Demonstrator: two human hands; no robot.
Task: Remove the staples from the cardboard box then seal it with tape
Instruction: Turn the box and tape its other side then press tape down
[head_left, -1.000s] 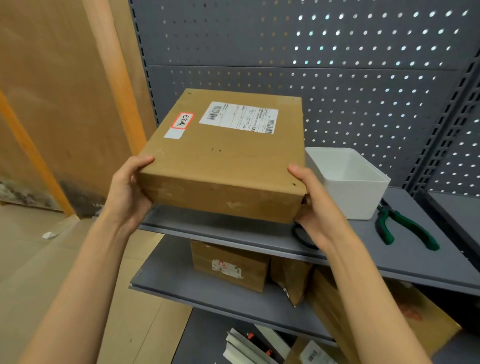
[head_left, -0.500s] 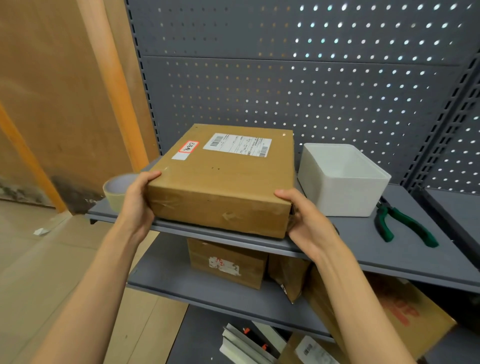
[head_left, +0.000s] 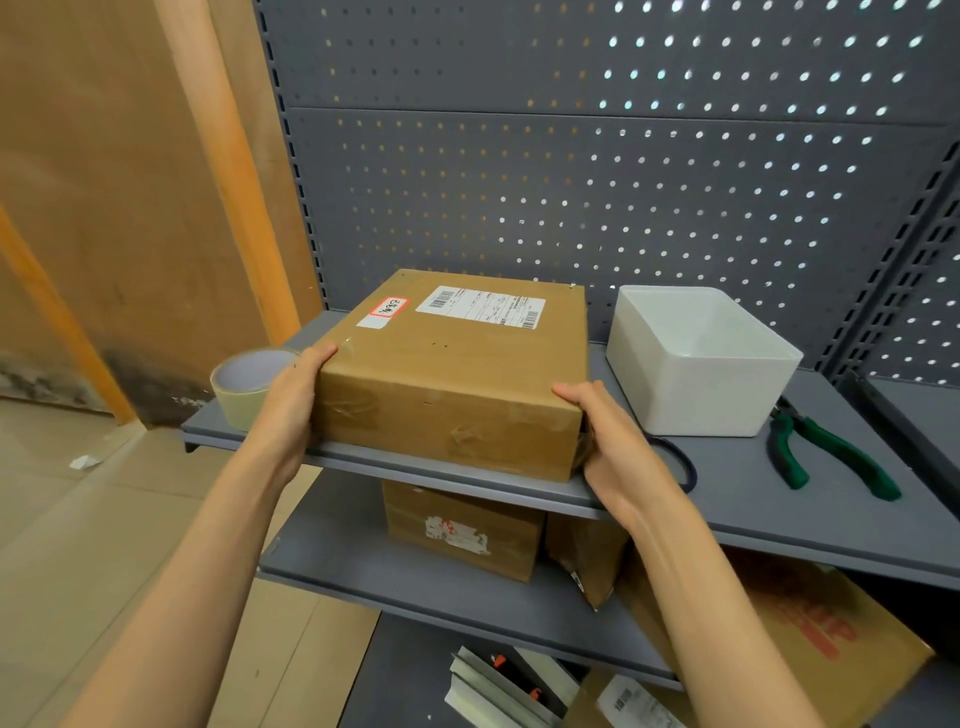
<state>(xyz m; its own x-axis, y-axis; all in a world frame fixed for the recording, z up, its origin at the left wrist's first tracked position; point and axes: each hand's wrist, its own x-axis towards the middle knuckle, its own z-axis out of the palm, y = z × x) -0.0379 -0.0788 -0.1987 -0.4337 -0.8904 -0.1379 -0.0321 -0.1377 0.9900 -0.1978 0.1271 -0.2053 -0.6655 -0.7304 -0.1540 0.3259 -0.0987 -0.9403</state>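
Observation:
A brown cardboard box (head_left: 457, 374) with a white shipping label and a red-edged sticker lies flat on the grey top shelf (head_left: 727, 499). My left hand (head_left: 291, 400) grips its near left corner, thumb over the top edge. My right hand (head_left: 608, 441) grips the near right corner the same way. A roll of clear tape (head_left: 241, 382) stands on the shelf just left of the box, behind my left hand. Green-handled pliers (head_left: 826, 452) lie at the right of the shelf.
A white plastic bin (head_left: 696, 364) stands right of the box. A dark ring (head_left: 680, 462) lies by my right wrist. Grey pegboard (head_left: 571, 182) backs the shelf. Lower shelves hold other cardboard boxes (head_left: 462, 530). A wooden wall is at the left.
Both hands have lowered the box from the air down onto the top shelf. The tape roll has come into view at its left.

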